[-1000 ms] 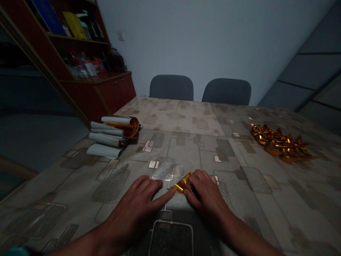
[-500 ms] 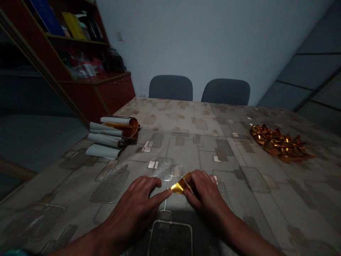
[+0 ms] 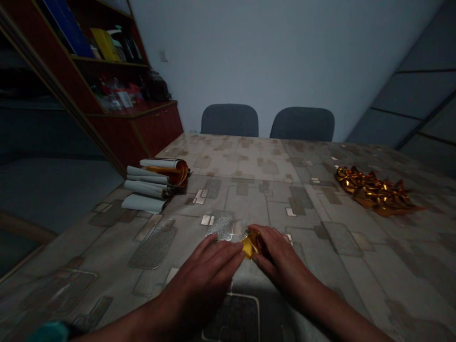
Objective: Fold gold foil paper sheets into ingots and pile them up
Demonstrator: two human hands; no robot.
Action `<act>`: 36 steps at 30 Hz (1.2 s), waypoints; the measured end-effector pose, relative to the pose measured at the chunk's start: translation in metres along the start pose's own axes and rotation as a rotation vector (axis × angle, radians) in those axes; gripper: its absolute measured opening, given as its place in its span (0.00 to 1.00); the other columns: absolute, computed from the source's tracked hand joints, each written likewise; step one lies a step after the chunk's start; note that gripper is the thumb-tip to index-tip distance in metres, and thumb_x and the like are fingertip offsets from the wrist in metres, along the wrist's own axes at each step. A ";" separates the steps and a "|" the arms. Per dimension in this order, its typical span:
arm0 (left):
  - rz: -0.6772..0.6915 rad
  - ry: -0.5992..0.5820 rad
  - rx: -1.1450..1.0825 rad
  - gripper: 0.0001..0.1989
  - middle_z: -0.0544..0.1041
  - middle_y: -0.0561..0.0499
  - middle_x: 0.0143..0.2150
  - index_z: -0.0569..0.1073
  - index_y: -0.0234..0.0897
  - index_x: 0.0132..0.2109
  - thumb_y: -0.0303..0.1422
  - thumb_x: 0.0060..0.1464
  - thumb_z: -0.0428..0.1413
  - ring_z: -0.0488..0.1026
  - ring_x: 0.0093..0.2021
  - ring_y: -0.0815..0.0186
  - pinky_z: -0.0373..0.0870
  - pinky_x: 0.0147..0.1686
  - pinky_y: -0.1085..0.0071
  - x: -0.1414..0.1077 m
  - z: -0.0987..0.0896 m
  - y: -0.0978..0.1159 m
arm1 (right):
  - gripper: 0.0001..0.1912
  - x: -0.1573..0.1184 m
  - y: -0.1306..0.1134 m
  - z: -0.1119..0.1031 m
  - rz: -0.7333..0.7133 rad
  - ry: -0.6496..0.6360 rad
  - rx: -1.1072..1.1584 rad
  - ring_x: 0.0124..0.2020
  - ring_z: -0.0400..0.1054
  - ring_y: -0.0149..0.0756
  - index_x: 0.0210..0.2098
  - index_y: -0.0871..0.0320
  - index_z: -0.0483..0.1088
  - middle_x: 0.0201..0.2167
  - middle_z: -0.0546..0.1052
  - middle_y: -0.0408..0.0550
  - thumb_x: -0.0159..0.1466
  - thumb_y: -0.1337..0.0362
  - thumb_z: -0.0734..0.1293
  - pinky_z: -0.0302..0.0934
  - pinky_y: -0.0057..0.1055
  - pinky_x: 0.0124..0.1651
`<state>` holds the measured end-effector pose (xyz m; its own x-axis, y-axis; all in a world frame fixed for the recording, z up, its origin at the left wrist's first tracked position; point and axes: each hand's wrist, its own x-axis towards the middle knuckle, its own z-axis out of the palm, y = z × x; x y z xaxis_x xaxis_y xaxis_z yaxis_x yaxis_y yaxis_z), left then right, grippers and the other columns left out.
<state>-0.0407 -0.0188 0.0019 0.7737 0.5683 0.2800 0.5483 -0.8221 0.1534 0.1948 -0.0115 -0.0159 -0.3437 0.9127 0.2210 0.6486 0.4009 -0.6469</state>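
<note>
Shiny, metallic-looking gold foil (image 3: 248,248) and matching glossy shapes (image 3: 377,191) contrast with matt, pale-backed paper sheets (image 3: 147,186) and a softly reflective patterned tabletop (image 3: 256,199).

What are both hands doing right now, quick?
Left hand: fingers extended, tips at the gold foil; grip can't be told.
Right hand: closed on the gold foil.

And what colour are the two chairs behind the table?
Dark blue-grey backrests, plain; the head view shows them.

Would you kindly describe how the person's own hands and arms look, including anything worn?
The left hand and right hand are ungloved, with no rings visible. No sleeves show; a blurred teal-and-dark item sits on the left forearm.
</note>
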 end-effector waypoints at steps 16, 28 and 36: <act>0.070 -0.119 -0.047 0.30 0.69 0.41 0.62 0.64 0.41 0.63 0.23 0.53 0.56 0.68 0.57 0.51 0.63 0.57 0.45 0.020 0.006 -0.002 | 0.30 0.000 -0.001 -0.023 -0.009 -0.111 0.125 0.55 0.67 0.44 0.62 0.51 0.61 0.55 0.73 0.52 0.62 0.71 0.69 0.60 0.43 0.57; 0.023 -0.115 -0.042 0.25 0.70 0.43 0.57 0.66 0.42 0.62 0.24 0.57 0.53 0.65 0.53 0.52 0.66 0.53 0.53 0.031 0.003 0.009 | 0.11 0.015 0.002 -0.034 0.010 0.013 0.121 0.38 0.71 0.38 0.39 0.55 0.73 0.36 0.76 0.47 0.65 0.74 0.62 0.64 0.34 0.42; 0.036 -0.096 -0.062 0.26 0.69 0.42 0.58 0.67 0.42 0.61 0.24 0.55 0.53 0.66 0.53 0.52 0.66 0.52 0.51 0.030 0.004 0.009 | 0.09 0.016 0.002 -0.027 0.022 0.042 -0.228 0.43 0.67 0.45 0.41 0.58 0.73 0.39 0.74 0.52 0.63 0.74 0.66 0.60 0.39 0.44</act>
<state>-0.0114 -0.0085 0.0083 0.8210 0.5365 0.1953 0.5010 -0.8410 0.2042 0.2091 0.0064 0.0065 -0.3026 0.9219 0.2419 0.7937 0.3843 -0.4715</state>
